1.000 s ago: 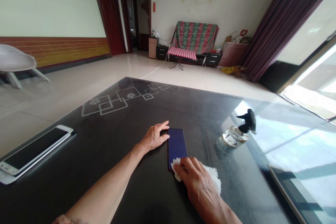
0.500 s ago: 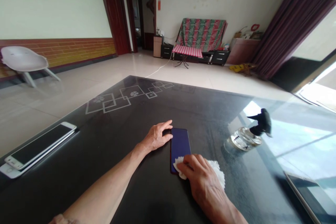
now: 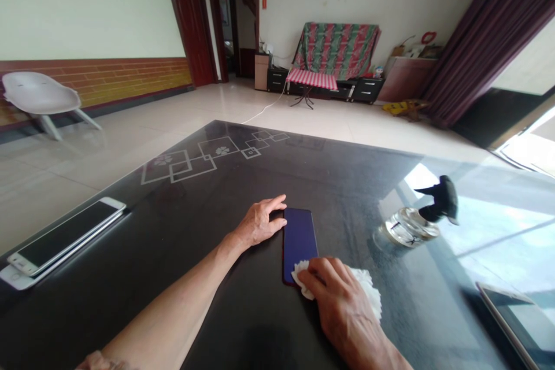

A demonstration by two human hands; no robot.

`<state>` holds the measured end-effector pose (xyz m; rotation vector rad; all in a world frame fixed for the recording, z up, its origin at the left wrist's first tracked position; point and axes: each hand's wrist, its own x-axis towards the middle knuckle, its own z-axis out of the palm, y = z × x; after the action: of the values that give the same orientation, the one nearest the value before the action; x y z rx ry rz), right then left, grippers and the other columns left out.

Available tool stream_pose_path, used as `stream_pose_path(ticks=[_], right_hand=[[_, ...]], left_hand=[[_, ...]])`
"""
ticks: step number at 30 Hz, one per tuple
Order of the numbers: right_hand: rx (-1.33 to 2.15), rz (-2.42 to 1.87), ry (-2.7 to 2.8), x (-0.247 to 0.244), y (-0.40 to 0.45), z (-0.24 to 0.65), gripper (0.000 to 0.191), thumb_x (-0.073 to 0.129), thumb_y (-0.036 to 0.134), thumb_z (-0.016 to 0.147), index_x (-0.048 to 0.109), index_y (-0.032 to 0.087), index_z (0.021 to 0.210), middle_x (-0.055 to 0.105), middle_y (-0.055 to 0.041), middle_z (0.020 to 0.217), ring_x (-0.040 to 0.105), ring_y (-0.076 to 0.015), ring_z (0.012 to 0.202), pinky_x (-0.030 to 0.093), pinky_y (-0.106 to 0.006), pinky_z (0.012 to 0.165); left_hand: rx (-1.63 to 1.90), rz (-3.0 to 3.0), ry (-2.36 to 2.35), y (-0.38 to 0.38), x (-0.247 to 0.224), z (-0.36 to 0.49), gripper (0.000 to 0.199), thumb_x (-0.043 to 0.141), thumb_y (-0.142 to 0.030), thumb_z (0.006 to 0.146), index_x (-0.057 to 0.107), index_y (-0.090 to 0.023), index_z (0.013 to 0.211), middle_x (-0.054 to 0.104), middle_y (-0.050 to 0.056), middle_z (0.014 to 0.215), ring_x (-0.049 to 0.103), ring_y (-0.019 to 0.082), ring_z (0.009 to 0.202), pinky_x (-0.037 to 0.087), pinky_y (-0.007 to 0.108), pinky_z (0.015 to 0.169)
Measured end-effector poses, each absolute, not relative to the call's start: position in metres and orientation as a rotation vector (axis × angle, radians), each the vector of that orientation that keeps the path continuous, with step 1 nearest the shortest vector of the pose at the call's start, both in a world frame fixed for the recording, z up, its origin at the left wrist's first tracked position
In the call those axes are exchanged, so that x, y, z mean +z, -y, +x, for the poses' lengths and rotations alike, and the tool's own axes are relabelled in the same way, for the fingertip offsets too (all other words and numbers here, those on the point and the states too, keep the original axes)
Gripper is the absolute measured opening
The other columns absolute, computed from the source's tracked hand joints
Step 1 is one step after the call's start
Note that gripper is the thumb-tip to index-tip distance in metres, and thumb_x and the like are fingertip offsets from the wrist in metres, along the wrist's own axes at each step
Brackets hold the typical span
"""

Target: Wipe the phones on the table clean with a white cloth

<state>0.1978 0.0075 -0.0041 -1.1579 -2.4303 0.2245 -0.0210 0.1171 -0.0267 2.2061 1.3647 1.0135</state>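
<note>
A smartphone (image 3: 298, 237) with a bluish-purple surface facing up and a dark red edge lies flat on the dark glossy table (image 3: 173, 231). My left hand (image 3: 262, 222) rests at its upper left side, thumb and fingers spread, fingertips at the phone's edge. Bunched under the fingers of my right hand (image 3: 340, 298) is a white tissue (image 3: 370, 295) with a ruffled edge. That tissue covers the phone's lower right corner, and part of it shows beyond the hand on the right.
A clear spray bottle (image 3: 407, 228) with a black trigger head stands to the right. Two stacked white phones (image 3: 69, 237) lie at the left edge. A tablet-like device (image 3: 511, 312) is at the lower right. Beyond the table are a white chair (image 3: 41, 92) and a striped stand (image 3: 313, 78).
My right hand has slid slightly right with the tissue, toward the phone's lower right edge. My left hand stays beside the phone. The view has tilted slightly downward.
</note>
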Motion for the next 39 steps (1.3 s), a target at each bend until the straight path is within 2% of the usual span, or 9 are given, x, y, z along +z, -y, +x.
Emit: stream_pose_path(ticks=[8,14,23,39], right_hand=[[0.284,-1.016,2.508,-0.007,-0.007,0.185,0.022,0.05,0.017,0.093,0.061,0.029,0.106,0.059,-0.0022,0.096,0.049,-0.0179,0.086,0.036,-0.03,0.074],[0.309,-1.086,2.502,-0.002,-0.018,0.187,0.023,0.055,0.016,0.09,0.062,0.031,0.105,0.06,-0.0008,0.097,0.05,-0.0174,0.088,0.036,-0.03,0.076],[0.161,-1.13,2.466,0.0,-0.059,0.182,0.032,0.045,0.01,0.09,0.067,0.027,0.106,0.059,-0.0057,0.1,0.049,-0.0194,0.088,0.039,-0.032,0.079],[0.408,-1.038,2.518,0.012,-0.051,0.175,0.03,0.045,0.006,0.084,0.068,0.024,0.089,0.056,-0.0035,0.088,0.048,-0.016,0.082,0.04,-0.028,0.076]], left_hand=[[1.047,2.204,-1.361,-0.117,-0.026,-0.019,0.057,0.066,-0.015,0.076,0.051,-0.019,0.131,0.071,0.005,0.113,0.062,0.02,0.112,0.046,0.036,0.102],[1.054,2.192,-1.357,-0.118,-0.029,-0.019,0.057,0.066,-0.016,0.076,0.051,-0.021,0.131,0.07,0.004,0.113,0.061,0.019,0.113,0.045,0.036,0.103],[1.049,2.186,-1.367,-0.118,-0.028,-0.018,0.057,0.064,-0.015,0.076,0.051,-0.02,0.131,0.071,0.003,0.113,0.06,0.019,0.113,0.045,0.035,0.102],[1.023,2.206,-1.381,-0.117,-0.026,-0.02,0.057,0.063,-0.017,0.077,0.05,-0.023,0.132,0.07,0.001,0.113,0.06,0.018,0.114,0.045,0.035,0.103]])
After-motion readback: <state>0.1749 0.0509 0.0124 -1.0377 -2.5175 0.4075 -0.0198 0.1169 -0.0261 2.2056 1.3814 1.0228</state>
